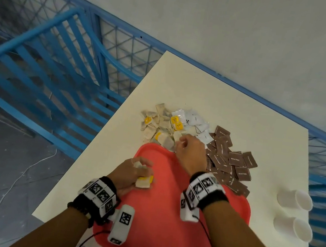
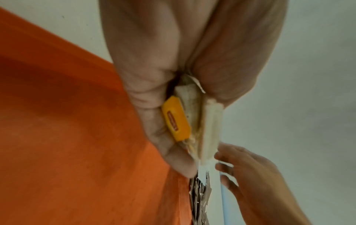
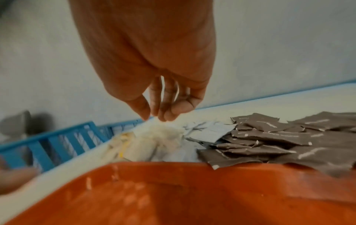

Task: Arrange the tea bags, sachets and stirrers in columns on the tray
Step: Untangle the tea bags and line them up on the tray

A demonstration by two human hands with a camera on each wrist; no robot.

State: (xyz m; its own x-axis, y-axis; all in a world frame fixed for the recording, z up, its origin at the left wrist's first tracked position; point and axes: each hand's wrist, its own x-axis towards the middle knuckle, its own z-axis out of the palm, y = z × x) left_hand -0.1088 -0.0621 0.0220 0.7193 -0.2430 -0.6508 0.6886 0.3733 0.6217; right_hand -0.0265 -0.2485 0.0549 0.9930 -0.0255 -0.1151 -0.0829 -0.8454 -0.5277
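**Tea bags in the left hand, right hand over the pile**

Nearest to the person was the red tray (image 1: pixel 165 218), and both forearms lay over it. On each wrist sat a white camera block with black square markers (image 1: pixel 104 194).

The left hand (image 1: pixel 132 173) was above the near left part of the tray. Its fingers were curled around a small bundle of tea bags (image 2: pixel 204 121), and a yellow tag (image 2: pixel 176 120) was pressed between the thumb and the paper. So this hand was grasping the bundle.

Ahead of the left hand and to its right, the right hand (image 1: pixel 190 154) was over the far rim of the tray. Its fingertips (image 3: pixel 163 115) pointed down, close together, just above the loose pile of tea bags (image 1: pixel 161 127). The right wrist view was blurred, so I cannot tell if they pinched a bag or only touched the pile.

The pile of tea bags lay on the cream table (image 1: pixel 243 113), just beyond the tray rim and under the right fingers. To the right of these fingers, a little farther, lay white sachets (image 1: pixel 196 121). On the right side of the right hand lay many brown sachets (image 1: pixel 228 157), some overlapping each other, and a few lay over the tray edge.

Well to the right of the right wrist, two white paper cups (image 1: pixel 294 213) lay on their sides on the table. Beyond the table there were blue metal frames (image 1: pixel 61 67) and a pale wall (image 1: pixel 234 28).
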